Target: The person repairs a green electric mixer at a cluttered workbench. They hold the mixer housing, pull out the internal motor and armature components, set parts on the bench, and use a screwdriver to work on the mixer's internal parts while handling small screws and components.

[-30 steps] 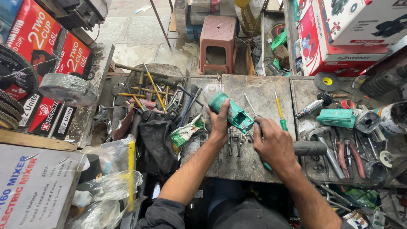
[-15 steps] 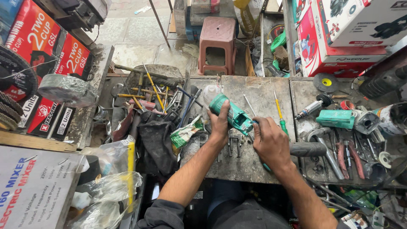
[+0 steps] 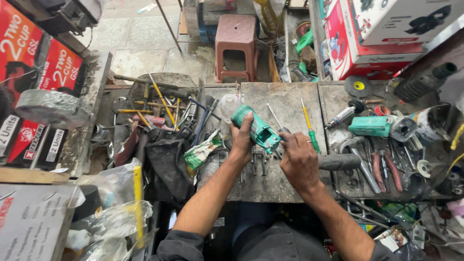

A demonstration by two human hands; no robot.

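A teal green power-tool body (image 3: 257, 127) lies tilted over the grey metal workbench (image 3: 285, 99). My left hand (image 3: 241, 140) is wrapped around its rear end. My right hand (image 3: 298, 159) has its fingertips at the tool's front end, where small metal parts show; whether the fingers pinch something there I cannot tell. Several screws and bolts (image 3: 258, 162) lie on the bench just below the tool. A yellow-and-green screwdriver (image 3: 309, 124) rests beside my right hand, and a thinner metal screwdriver (image 3: 274, 116) lies behind the tool.
A heap of screwdrivers and spanners (image 3: 164, 108) and a black rag (image 3: 166, 162) sit left. A second teal tool part (image 3: 369, 126), pliers (image 3: 384, 166), a grey handle (image 3: 340, 162) lie right. A red plastic stool (image 3: 237, 46) stands beyond the bench; boxes flank both sides.
My hands and the teal tool have barely shifted; the right fingers stay working at the tool's front end.
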